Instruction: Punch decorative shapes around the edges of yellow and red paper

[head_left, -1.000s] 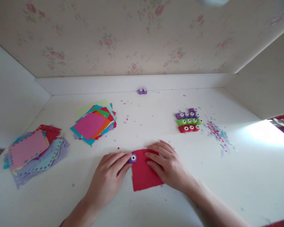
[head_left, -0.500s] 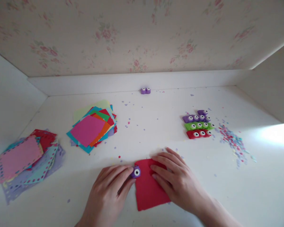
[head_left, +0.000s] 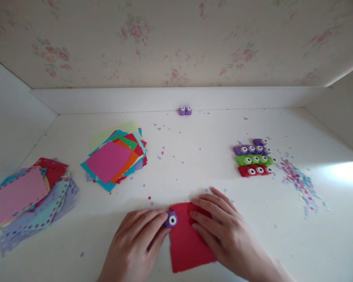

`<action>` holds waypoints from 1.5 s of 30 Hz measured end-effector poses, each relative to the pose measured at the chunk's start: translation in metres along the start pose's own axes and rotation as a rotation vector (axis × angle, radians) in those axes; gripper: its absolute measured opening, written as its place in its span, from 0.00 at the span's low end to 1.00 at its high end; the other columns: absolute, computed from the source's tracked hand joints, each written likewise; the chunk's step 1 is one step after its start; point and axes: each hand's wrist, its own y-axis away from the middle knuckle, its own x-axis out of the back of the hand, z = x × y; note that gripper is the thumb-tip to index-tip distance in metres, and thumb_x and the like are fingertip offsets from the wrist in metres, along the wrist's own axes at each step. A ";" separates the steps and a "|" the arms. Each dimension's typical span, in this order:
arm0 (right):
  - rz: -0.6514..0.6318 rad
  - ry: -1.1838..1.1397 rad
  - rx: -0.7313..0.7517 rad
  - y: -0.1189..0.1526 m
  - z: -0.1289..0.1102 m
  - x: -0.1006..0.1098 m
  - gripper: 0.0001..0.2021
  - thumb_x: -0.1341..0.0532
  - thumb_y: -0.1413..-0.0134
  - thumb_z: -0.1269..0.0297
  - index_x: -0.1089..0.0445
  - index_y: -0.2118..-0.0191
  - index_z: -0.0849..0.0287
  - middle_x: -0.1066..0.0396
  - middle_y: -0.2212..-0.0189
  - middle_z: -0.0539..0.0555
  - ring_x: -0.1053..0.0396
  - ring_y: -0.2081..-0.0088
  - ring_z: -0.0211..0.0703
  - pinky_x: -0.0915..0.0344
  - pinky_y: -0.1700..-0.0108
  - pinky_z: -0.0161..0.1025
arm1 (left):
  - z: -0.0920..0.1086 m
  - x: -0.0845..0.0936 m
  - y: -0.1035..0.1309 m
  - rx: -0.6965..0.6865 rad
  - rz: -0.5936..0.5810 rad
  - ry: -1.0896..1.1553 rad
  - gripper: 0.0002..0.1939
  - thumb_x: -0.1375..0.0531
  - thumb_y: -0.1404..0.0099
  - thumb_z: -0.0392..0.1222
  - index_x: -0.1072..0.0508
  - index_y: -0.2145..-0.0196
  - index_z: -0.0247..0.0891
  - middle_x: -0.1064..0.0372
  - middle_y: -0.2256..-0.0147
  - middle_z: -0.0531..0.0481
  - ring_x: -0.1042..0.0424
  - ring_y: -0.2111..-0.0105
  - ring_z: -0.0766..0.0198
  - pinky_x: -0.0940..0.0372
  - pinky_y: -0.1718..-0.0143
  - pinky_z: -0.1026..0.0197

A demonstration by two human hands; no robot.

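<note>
A small purple craft paper punch (head_left: 171, 220) with a white round top sits at the upper left edge of a red sheet of paper (head_left: 186, 248). My left hand (head_left: 139, 237) is closed round the punch, fingertips and thumb on its left side. Whether the sheet's edge is inside the punch's slot cannot be made out. Across the right part of the red paper lies my right hand (head_left: 222, 223), its fingers stretched out and resting on the sheet, covering its right edge.
Colored paper sheets (head_left: 108, 160) are stacked at left. Farther left lie sheets with punched borders (head_left: 20, 194). Purple, green and red punches (head_left: 254, 158) stand in rows at right, beside scattered confetti (head_left: 298, 178). Two purple punches (head_left: 185, 111) stand by the wall.
The view has shifted slightly, so the red paper and both hands appear a little lower. Against the paper's edge, the punch and my hands keep nearly the same position.
</note>
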 end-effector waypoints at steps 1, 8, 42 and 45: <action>0.000 0.000 -0.002 0.000 0.000 0.000 0.12 0.41 0.39 0.70 0.26 0.53 0.54 0.27 0.51 0.54 0.33 0.48 0.49 0.43 0.38 0.57 | 0.000 0.000 0.000 -0.001 0.002 -0.001 0.11 0.40 0.34 0.35 0.27 0.53 0.37 0.24 0.59 0.49 0.27 0.60 0.61 0.32 0.56 0.58; 0.002 0.002 -0.004 0.000 0.000 0.000 0.11 0.41 0.39 0.70 0.26 0.53 0.54 0.27 0.51 0.54 0.32 0.49 0.49 0.42 0.38 0.57 | 0.002 0.002 0.002 0.032 -0.001 -0.002 0.15 0.39 0.35 0.38 0.29 0.50 0.38 0.26 0.57 0.47 0.27 0.58 0.60 0.31 0.56 0.58; -0.004 -0.034 -0.042 -0.002 -0.003 0.007 0.10 0.42 0.39 0.69 0.25 0.55 0.52 0.26 0.53 0.53 0.31 0.50 0.46 0.42 0.39 0.55 | 0.014 0.011 -0.016 0.348 -0.219 0.200 0.10 0.47 0.29 0.43 0.28 0.65 0.42 0.31 0.66 0.50 0.29 0.65 0.62 0.31 0.63 0.61; -0.027 -0.039 -0.042 0.000 -0.002 0.009 0.10 0.42 0.39 0.69 0.25 0.57 0.52 0.26 0.53 0.53 0.31 0.49 0.46 0.43 0.38 0.55 | 0.008 0.019 -0.002 0.381 -0.172 0.159 0.11 0.47 0.29 0.45 0.26 0.61 0.44 0.30 0.64 0.49 0.28 0.64 0.63 0.30 0.67 0.65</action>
